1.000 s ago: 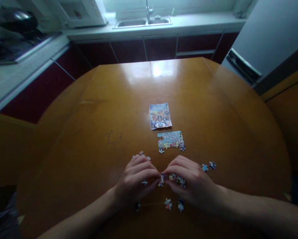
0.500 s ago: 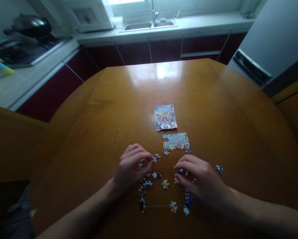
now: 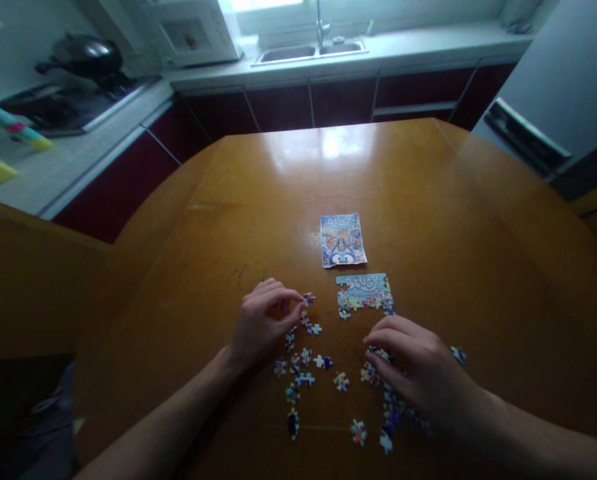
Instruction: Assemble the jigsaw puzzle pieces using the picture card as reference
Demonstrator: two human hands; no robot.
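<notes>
At the pinched fingertips of my left hand (image 3: pixel 271 313) is a small multicoloured puzzle piece (image 3: pixel 309 299), just above the table. My right hand (image 3: pixel 421 357) is curled low over the loose pieces, thumb and index finger close around a white and dark blue piece (image 3: pixel 376 349); the fingers partly hide it. Beyond the hands lies a joined puzzle section (image 3: pixel 363 291) with pale blue lettering and a jagged lower edge. Several loose pieces form a column below my left hand, among them a blue one (image 3: pixel 305 379). Single pieces (image 3: pixel 341 381) lie between the hands.
A creased picture sheet (image 3: pixel 342 240) lies behind the joined section. One stray piece (image 3: pixel 458 354) rests right of my right hand. The wooden table (image 3: pixel 218 220) faces a counter with a sink (image 3: pixel 311 53); a stove with a dark wok (image 3: pixel 86 57) stands far left.
My left hand has moved up and away from the loose pieces with its piece. My right hand has shifted slightly, its finger gap narrower. The view has swung a little left.
</notes>
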